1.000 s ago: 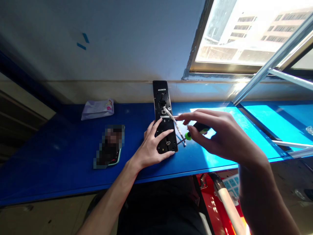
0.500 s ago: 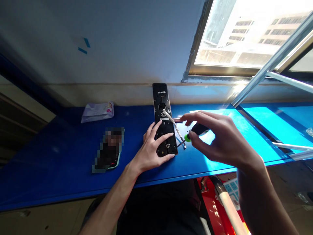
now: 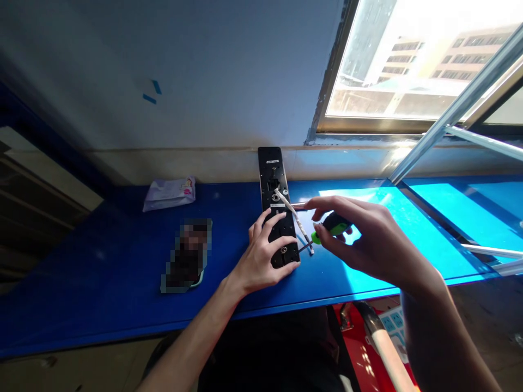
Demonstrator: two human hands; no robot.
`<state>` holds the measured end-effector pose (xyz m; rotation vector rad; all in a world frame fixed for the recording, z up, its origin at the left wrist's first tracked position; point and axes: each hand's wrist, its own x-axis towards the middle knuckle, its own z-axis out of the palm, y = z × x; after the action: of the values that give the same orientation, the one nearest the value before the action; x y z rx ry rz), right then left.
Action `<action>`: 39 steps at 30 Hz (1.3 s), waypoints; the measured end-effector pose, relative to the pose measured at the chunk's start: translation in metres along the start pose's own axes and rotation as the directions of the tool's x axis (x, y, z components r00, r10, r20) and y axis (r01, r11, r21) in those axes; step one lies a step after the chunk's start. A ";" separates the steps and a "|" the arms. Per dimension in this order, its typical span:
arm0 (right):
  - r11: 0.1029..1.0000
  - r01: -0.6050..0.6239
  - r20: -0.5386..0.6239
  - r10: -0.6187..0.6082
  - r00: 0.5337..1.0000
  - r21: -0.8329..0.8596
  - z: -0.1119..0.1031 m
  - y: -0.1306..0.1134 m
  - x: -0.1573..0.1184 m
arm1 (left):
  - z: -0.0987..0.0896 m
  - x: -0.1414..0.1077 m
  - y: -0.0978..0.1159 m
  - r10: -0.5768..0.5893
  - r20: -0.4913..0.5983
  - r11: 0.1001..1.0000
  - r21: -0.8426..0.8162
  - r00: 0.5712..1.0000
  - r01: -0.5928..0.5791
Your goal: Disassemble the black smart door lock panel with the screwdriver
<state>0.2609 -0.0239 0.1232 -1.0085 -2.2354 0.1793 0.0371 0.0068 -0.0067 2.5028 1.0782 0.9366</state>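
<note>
A long, narrow black panel (image 3: 267, 170), like the back of a door lock, lies on the blue table with its far end at the wall. My left hand (image 3: 261, 258) is spread over its near half, fingertips resting on the surface and thumb by the near end. A green-and-black screwdriver (image 3: 334, 225) is held in my right hand (image 3: 368, 239), between thumb and fingers. Its shaft slants down-left, and the tip meets the panel's right edge near the close corner. A white-sleeved cable (image 3: 295, 214) runs from the panel's middle over its right side onto the table.
To the left lie a phone (image 3: 188, 258), blurred over, and a white-and-purple packet (image 3: 170, 193). A metal frame (image 3: 437, 128) leans at the right by the window. Below the blue table's (image 3: 122, 272) front edge, a red object (image 3: 359, 348) with a curved bar shows.
The view has shifted slightly, so everything sits a little lower and to the right. In my right hand the screwdriver handle has turned, showing more green. My left hand stays spread on the panel.
</note>
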 end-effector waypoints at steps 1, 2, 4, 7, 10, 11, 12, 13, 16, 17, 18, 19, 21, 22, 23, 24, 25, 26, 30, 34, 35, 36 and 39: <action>1.000 0.009 -0.010 -0.008 1.000 0.010 0.000 0.000 0.000 | 0.000 0.002 0.002 0.001 -0.003 1.000 0.009 1.000 -0.001; 1.000 0.017 -0.019 -0.017 1.000 0.015 0.000 0.000 0.000 | 0.000 0.003 0.003 0.004 -0.006 1.000 0.020 1.000 -0.004; 1.000 0.026 -0.040 -0.025 0.999 0.015 -0.001 -0.001 0.001 | 0.000 0.007 0.006 0.017 -0.004 0.999 0.032 1.000 -0.016; 1.000 0.021 -0.062 -0.022 0.998 -0.003 -0.005 -0.003 0.000 | 0.001 0.012 0.010 0.036 0.011 0.999 0.026 0.999 -0.037; 0.999 0.029 -0.071 -0.030 0.997 -0.019 -0.007 -0.003 -0.001 | 0.003 0.015 0.013 0.042 0.015 0.999 0.022 0.999 -0.042; 0.999 0.031 -0.072 -0.033 0.997 -0.023 -0.008 -0.003 -0.002 | 0.003 0.017 0.014 0.042 0.018 0.999 0.023 0.999 -0.043; 0.999 0.032 -0.073 -0.034 0.997 -0.026 -0.008 -0.002 -0.002 | 0.003 0.018 0.015 0.044 0.024 0.999 0.023 0.999 -0.044; 0.999 0.031 -0.074 -0.033 0.997 -0.026 -0.007 -0.001 -0.002 | 0.003 0.019 0.015 0.045 0.031 0.999 0.024 0.999 -0.046; 0.999 0.032 -0.087 -0.034 0.996 -0.029 -0.007 0.001 -0.002 | 0.002 0.021 0.018 0.037 0.050 0.999 0.037 0.998 -0.039; 0.999 0.036 -0.091 -0.038 0.995 -0.029 -0.008 0.002 -0.003 | 0.002 0.022 0.019 0.033 0.055 0.999 0.041 0.998 -0.036; 0.999 0.038 -0.093 -0.040 0.995 -0.026 -0.009 0.002 -0.003 | 0.001 0.023 0.020 0.030 0.058 0.998 0.044 0.998 -0.033; 0.999 0.038 -0.101 -0.041 0.994 -0.025 -0.011 0.001 -0.004 | 0.000 0.024 0.021 0.029 0.061 0.998 0.047 0.998 -0.032; 0.999 0.029 -0.136 -0.032 0.990 -0.027 -0.016 0.001 -0.006 | -0.003 0.027 0.023 0.034 0.064 0.998 0.051 0.997 -0.037; 0.999 0.014 -0.163 -0.020 0.986 -0.034 -0.019 0.001 -0.006 | -0.005 0.029 0.024 0.038 0.063 0.998 0.052 0.997 -0.041; 0.999 0.000 -0.197 -0.008 0.980 -0.045 -0.022 0.001 -0.007 | -0.007 0.032 0.025 0.040 0.058 0.998 0.051 0.997 -0.043; 0.998 -0.014 -0.230 0.000 0.973 -0.057 -0.026 0.002 -0.008 | -0.010 0.035 0.025 0.041 0.051 0.998 0.048 0.998 -0.043; 0.997 -0.026 -0.262 0.007 0.965 -0.070 -0.029 0.004 -0.009 | -0.013 0.040 0.025 0.039 0.043 0.998 0.039 0.998 -0.041; 0.996 -0.039 -0.287 0.014 0.958 -0.083 -0.031 0.007 -0.009 | -0.016 0.046 0.025 0.032 0.041 0.999 0.025 0.999 -0.033; 0.986 -0.105 -0.351 0.054 0.935 -0.129 -0.033 0.029 -0.009 | -0.025 0.083 0.023 -0.049 0.191 0.998 0.040 0.980 0.042; 0.959 -0.174 -0.399 0.072 0.914 -0.225 -0.024 0.058 -0.007 | -0.017 0.126 0.020 -0.038 0.471 0.971 0.225 0.881 -0.078; 0.955 -0.183 -0.410 0.073 0.909 -0.235 -0.022 0.065 -0.007 | -0.011 0.135 0.019 -0.023 0.506 0.966 0.234 0.862 -0.112; 0.952 -0.193 -0.415 0.081 0.906 -0.236 -0.020 0.071 -0.007 | -0.004 0.142 0.018 -0.008 0.532 0.961 0.238 0.847 -0.140; 0.952 -0.235 -0.408 0.138 0.903 -0.197 -0.016 0.085 -0.010 | 0.015 0.156 0.017 0.008 0.591 0.947 0.254 0.807 -0.195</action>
<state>0.3285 0.0258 0.0984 -1.2687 -1.8216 -0.2040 0.1369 0.1079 0.0613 2.8209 0.9266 -0.0321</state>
